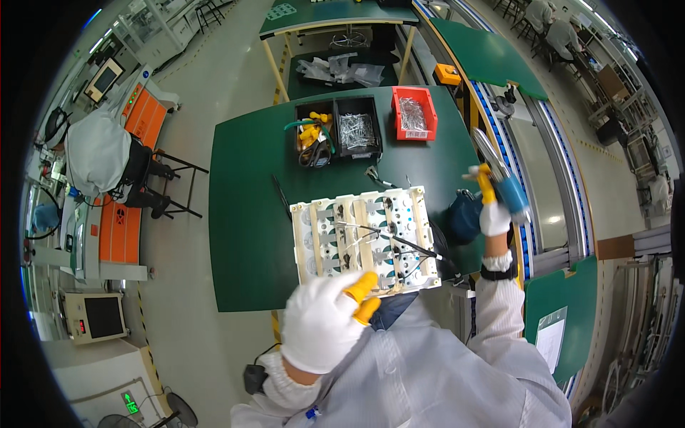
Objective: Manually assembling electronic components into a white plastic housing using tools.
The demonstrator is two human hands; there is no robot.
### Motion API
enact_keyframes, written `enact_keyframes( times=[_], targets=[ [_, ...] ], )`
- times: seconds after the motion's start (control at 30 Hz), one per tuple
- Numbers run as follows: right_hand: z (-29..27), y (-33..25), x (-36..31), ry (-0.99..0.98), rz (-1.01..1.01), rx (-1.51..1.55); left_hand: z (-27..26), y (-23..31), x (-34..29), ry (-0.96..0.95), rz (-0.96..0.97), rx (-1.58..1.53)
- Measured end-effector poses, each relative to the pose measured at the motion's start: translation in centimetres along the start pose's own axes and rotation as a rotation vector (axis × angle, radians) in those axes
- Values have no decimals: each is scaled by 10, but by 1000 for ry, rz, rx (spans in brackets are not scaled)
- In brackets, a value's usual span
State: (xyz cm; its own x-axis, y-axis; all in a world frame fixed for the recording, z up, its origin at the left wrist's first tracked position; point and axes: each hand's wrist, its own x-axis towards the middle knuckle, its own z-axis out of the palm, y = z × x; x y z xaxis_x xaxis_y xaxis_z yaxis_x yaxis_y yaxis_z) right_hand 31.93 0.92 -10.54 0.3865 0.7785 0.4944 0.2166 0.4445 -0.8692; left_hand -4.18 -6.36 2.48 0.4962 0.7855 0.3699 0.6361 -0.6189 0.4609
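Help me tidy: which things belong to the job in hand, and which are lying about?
Seemingly in the job:
- cream frame, at the left hand
- black cable across it
- light-blue object beside the right hand
- red bin, black bins: perhaps supplies

Seemingly lying about:
- plastic bags
- orange box
- paper sheet

green arrow sign (130,403), label (414,134) on red bin (414,92)
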Motion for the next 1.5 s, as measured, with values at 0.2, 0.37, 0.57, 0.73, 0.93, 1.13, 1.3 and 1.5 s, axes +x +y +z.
enact_keyframes(
  times=[0.2,0.37,0.57,0.73,0.93,1.13,1.3,1.5],
  targets=[
    [-28,-13,-37,117,129,-78,16,-14,71,-129,157,183],
    [-9,-26,-63,167,427,-703,52,-50,87,-260,245,282],
    [47,-82,-147,282,397,-454,26,-23,82,-363,220,234],
    [24,-46,-135,-25,414,-412,4,-18,61,-444,19,-75],
    [4,-42,-108,-254,158,-644,7,-30,10,-505,-93,-89],
    [38,-81,-90,-67,134,-658,13,-10,-1,-259,93,92],
    [82,-148,-59,-638,-88,-434,6,-4,5,-253,167,137],
    [92,-120,-47,-1105,331,-217,5,-9,14,-270,167,222]
  ],
)
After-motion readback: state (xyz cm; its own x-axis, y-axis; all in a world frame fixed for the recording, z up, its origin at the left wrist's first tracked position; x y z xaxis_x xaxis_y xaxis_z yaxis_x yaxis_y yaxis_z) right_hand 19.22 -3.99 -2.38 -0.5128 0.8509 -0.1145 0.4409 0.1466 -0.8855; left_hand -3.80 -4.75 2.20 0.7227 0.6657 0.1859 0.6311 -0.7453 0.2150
